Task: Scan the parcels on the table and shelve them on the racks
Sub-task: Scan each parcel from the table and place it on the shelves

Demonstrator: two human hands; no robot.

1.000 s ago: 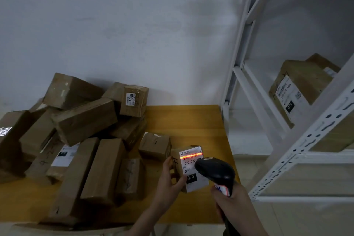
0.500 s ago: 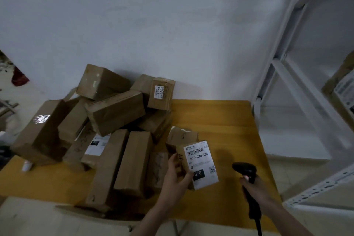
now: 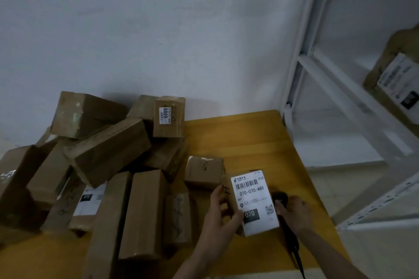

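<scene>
Left hand: grasping the small parcel from its left side, thumb on the label face; box tilted, lifted just off the table.
Right hand: clenched round the scanner, low by the table, just behind the parcel's right edge.
Parcel label: white, faces up, barcode at top, reads 070-070-A80.
Pile: approx a dozen brown boxes stacked loose on the left half of the table, some leaning on others.
Rack: white, right of the table; one labelled box already on a shelf.
Risk 1: one-hand side grip w/ thumb only on top; parcel could slip or twist on the swing to the rack.
Risk 2: scanner cable trails off the table's near edge; could snag an arm or drag the scanner off if set down near that edge.
Risk 3: elbow or box brushing the leaning pile could topple boxes; the upright one marked 6008 sits high, looks least stable.
Risk 4: wrong shelf if code misread; dim light, rack markings not legible here.
Risk 5: rack upright stands close to the table corner; parcel could clip it on the way in.
</scene>
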